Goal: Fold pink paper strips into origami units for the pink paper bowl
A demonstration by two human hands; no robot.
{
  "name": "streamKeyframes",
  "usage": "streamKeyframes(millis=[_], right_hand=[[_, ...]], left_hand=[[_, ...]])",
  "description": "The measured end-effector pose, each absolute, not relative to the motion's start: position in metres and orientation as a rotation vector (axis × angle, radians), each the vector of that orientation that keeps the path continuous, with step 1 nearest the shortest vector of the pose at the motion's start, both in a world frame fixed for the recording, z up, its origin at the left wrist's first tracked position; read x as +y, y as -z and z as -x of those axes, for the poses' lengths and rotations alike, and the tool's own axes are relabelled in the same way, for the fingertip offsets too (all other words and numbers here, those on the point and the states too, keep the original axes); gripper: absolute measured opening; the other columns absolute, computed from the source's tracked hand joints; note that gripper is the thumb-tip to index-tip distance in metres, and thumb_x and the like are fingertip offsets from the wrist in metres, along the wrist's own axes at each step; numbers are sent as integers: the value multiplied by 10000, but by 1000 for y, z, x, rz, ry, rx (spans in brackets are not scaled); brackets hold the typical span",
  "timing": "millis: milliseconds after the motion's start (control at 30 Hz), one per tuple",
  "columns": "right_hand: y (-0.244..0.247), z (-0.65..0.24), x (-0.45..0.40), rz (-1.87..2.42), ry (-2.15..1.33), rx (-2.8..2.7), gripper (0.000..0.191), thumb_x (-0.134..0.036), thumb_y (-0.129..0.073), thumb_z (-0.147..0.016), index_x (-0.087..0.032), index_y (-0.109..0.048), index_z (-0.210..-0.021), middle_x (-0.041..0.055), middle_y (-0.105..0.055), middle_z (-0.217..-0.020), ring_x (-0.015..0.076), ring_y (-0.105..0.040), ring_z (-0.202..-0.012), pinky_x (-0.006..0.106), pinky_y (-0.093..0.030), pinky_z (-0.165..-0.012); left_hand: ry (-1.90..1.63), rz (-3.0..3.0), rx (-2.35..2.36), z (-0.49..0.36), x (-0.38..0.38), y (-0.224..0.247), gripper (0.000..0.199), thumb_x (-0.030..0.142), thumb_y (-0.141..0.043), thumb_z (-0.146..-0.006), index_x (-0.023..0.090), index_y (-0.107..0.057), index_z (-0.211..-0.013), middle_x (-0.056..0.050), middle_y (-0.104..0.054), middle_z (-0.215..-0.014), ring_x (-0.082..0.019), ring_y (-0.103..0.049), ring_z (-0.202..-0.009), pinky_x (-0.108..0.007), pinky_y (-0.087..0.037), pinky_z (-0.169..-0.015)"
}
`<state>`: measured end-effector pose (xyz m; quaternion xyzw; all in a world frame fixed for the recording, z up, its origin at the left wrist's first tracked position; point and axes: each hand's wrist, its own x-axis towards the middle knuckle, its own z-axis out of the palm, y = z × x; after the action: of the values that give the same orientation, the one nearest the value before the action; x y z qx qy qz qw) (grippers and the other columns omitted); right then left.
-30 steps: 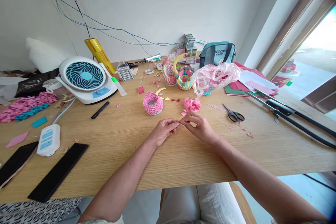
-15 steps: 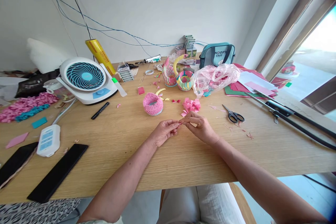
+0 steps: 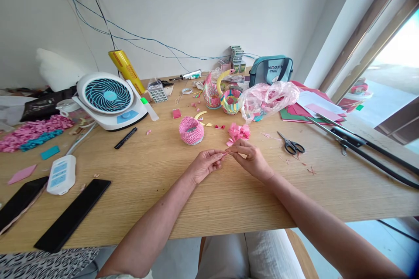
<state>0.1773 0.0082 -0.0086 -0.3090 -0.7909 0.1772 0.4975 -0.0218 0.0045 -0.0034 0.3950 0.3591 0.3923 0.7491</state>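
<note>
My left hand and my right hand meet fingertip to fingertip above the wooden table. Between them they pinch a small pink piece of paper, mostly hidden by the fingers. Just beyond my right hand lies a pile of pink paper slips. Ahead of my left hand stands a round pink basket of folded paper, with a curved yellow paper piece behind it. Farther back are a multicoloured paper swan with a yellow neck and another pink patterned paper piece.
Black scissors and a paper trimmer arm lie to the right. A plastic bag and blue bag stand behind. On the left are a fan, a pen, a power strip and a black slab.
The view has shifted very slightly. Both hands stay together, still pinching the pink paper, with only slight finger movement.
</note>
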Motion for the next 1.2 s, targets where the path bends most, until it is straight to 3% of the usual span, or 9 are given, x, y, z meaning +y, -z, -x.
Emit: streamKeyframes(millis=[500, 933, 1200], right_hand=[[5, -175, 8, 707, -599, -1874, 182, -307, -565, -924, -229, -729, -946, 55, -635, -824, 175, -614, -798, 337, -523, -756], [10, -173, 7, 718, -553, -1888, 164, -261, -553, -927, -231, -710, -963, 51, -612, -830, 172, -602, -785, 319, -506, -721], [8, -173, 5, 760, -504, -1934, 119, -221, -558, -914, -199, -663, -862, 59, -600, -836, 177, -587, -810, 323, -495, -758]], left_hand=[[-827, -934, 809, 23, 3, 1, 333, 310, -838, -648, 124, -743, -907, -18, -603, -790, -53, -488, -643, -225, -408, -653], [-854, -999, 820, 22, 3, 3, 292, 330, -821, -666, 131, -738, -862, -5, -580, -751, -63, -487, -640, -230, -373, -637], [-822, -976, 803, 23, 3, 5, 304, 336, -820, -669, 140, -745, -889, -13, -603, -781, -57, -483, -634, -227, -382, -645]])
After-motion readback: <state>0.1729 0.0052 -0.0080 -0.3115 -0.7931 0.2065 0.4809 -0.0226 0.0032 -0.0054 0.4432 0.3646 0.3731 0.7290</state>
